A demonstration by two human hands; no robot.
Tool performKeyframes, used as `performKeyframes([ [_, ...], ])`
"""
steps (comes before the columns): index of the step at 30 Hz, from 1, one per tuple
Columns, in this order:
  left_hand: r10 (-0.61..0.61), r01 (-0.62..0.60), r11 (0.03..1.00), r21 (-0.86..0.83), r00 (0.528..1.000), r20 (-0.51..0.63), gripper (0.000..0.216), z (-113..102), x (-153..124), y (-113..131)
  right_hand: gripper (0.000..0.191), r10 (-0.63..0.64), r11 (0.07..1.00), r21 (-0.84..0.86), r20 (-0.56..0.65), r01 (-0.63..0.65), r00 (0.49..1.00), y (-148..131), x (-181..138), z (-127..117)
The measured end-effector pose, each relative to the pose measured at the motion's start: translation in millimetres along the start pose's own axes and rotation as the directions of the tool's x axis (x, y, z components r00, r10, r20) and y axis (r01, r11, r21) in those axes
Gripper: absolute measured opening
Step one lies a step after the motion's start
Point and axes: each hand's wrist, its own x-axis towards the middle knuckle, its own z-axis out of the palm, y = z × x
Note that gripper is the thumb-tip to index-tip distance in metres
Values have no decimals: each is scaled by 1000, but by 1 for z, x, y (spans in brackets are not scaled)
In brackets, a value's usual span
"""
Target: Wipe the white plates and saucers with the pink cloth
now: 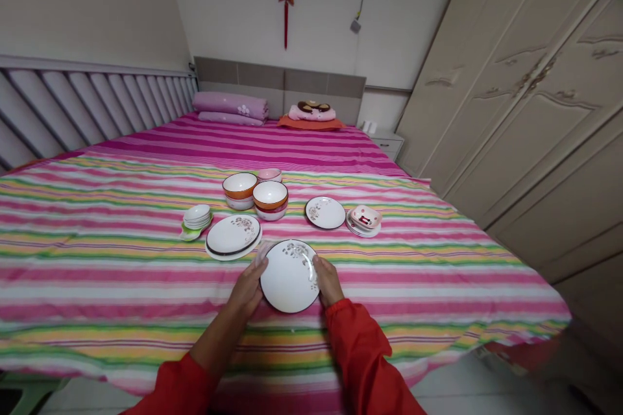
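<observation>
My left hand (250, 288) and right hand (328, 282): grip closed on opposite rims of floral plate (289, 277). Plate on or just above striped cloth (97, 272), cannot tell which. Judged: only this piece in hand; plate stack (232, 235), bowls (270, 198), small plate (325, 212) beyond, untouched.

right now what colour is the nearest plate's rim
Dark, almost black, on the white plate; head view.
</observation>
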Motion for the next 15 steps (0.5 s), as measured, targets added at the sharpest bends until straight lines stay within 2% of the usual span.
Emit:
performKeyframes([
  [3,122,-116,992,56,986,-113,23,1,-4,13,45,22,999,43,-95,-18,995,1,2,-2],
  [6,193,-185,981,61,959,-209,30,3,-8,30,43,23,998,64,-151,-14,988,1,1,1],
  [9,321,-276,928,251,934,-159,37,10,-12,37,40,-7,998,64,-164,18,986,4,0,4],
  [11,396,-360,815,454,918,17,34,15,-15,28,40,-32,998,54,-178,42,983,6,0,5],
  [13,376,-480,649,590,877,300,31,18,-19,9,41,-53,997,45,-177,61,983,6,0,5],
  [14,342,-577,545,608,815,467,34,19,-20,-4,42,-63,997,41,-168,70,984,5,-1,5],
  [15,288,-687,411,599,721,630,36,19,-21,-17,42,-74,996,34,-156,80,985,3,-1,5],
])
